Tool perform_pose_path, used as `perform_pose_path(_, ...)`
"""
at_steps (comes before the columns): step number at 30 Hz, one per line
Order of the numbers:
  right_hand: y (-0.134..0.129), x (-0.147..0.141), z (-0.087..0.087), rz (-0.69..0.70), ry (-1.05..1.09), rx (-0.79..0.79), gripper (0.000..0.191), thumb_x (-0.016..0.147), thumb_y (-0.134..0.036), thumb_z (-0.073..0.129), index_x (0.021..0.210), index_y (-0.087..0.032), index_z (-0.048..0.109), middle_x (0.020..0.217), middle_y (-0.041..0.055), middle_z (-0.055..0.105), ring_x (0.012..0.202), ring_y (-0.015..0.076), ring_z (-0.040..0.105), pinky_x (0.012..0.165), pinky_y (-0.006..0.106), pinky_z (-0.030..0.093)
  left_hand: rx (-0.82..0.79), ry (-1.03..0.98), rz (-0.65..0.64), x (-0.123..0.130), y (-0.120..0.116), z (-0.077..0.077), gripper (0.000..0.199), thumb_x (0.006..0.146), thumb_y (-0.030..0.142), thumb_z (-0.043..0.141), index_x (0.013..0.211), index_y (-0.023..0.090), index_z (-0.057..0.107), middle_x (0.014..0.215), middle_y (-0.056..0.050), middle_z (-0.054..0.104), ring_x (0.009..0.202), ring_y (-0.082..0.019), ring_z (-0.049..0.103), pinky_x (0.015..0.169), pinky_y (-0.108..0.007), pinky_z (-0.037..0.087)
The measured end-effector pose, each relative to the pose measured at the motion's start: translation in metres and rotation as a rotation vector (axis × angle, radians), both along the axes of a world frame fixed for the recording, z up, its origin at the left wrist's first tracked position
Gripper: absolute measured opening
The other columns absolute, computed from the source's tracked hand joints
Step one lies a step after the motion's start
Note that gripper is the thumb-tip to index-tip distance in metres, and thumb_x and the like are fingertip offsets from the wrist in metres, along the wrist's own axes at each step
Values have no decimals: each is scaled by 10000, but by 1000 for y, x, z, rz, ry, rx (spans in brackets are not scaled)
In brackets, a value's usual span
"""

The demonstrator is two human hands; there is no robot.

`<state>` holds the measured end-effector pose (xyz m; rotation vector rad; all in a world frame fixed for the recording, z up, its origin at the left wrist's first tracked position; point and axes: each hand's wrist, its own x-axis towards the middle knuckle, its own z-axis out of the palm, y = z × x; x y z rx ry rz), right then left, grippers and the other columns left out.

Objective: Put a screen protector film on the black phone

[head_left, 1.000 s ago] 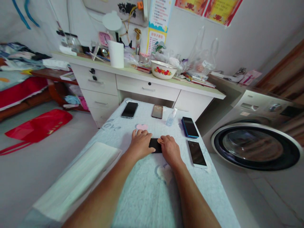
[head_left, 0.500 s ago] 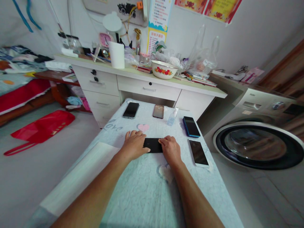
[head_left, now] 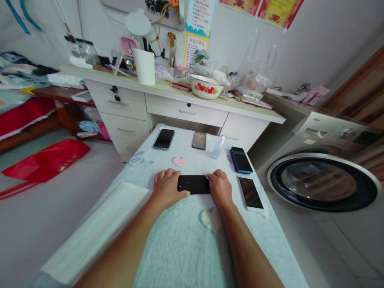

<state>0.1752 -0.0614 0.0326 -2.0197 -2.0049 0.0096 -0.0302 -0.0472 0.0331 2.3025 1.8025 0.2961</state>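
Note:
A black phone (head_left: 193,185) lies sideways on the cloth-covered table in front of me, its long side running left to right. My left hand (head_left: 168,186) grips its left end, thumb along the near edge and the other fingers at the far side. At the opposite end, my right hand (head_left: 220,187) is closed with bent fingers against the phone's corner. Whether anything small is tucked under those fingers is hidden. To the right of that hand lies a white-framed phone (head_left: 251,193), with a blue-edged phone (head_left: 241,160) just beyond it.
Farther back on the table (head_left: 177,244) are another dark phone (head_left: 164,139), a clear brownish phone case (head_left: 199,141) and a small spray bottle (head_left: 217,147). A cluttered desk (head_left: 187,109) stands behind, holding a flowered bowl (head_left: 206,87). A washing machine (head_left: 322,136) is at the right.
My right hand has slid right, from on top of the phone to its right end, uncovering more of the black surface. My left hand has shifted slightly left. The camera view has turned a little.

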Motion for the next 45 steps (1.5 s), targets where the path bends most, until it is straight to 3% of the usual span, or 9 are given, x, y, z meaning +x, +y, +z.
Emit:
perform_pose_path(5, 2, 0, 0, -19, -39, -17, 294, 956, -286, 397, 996, -268, 688, 977, 49, 584, 954, 176, 486, 747, 237, 369, -55, -3, 28, 2, -3, 1, 647, 638, 579, 599, 1177, 227, 535, 1177, -95, 526, 1081, -296, 449, 937, -424, 308)
perform_pose_path(11, 0, -11, 5, 66, -63, -88, 297, 952, -251, 363, 1027, -243, 650, 1017, 50, 568, 915, 159, 522, 723, 229, 376, -63, -33, 17, 3, -2, 2, 612, 627, 556, 614, 1136, 221, 555, 1137, -93, 531, 1052, -293, 461, 900, -408, 331)
perform_pose_path(19, -12, -10, 19, 30, -136, -228, 437, 878, -177, 388, 1244, -355, 548, 1068, 42, 520, 808, 152, 583, 617, 249, 370, -50, -29, 21, 2, 0, 0, 586, 624, 558, 607, 1107, 229, 569, 1133, -92, 540, 1044, -290, 467, 887, -403, 336)
perform_pose_path(26, -16, -8, 21, 13, -226, -291, 457, 907, -211, 348, 1298, -399, 489, 1013, 60, 550, 784, 186, 600, 626, 280, 388, -27, -41, 12, 2, 0, -3, 596, 627, 568, 598, 1113, 225, 569, 1136, -97, 540, 1044, -295, 471, 883, -414, 338)
perform_pose_path(37, -24, -11, 33, 72, -211, -288, 463, 875, -114, 363, 1251, -303, 555, 1046, 95, 526, 964, 214, 522, 700, 280, 401, -40, -35, 5, 1, 0, -1, 615, 631, 584, 597, 1136, 234, 565, 1140, -95, 541, 1052, -300, 470, 897, -416, 332)
perform_pose_path(45, -26, -10, 40, 64, -187, -310, 459, 895, -113, 344, 1227, -323, 581, 1050, 79, 538, 879, 184, 574, 684, 267, 408, -44, -18, 3, 1, 0, 0, 602, 633, 578, 602, 1126, 233, 568, 1150, -94, 543, 1062, -297, 468, 898, -410, 333)
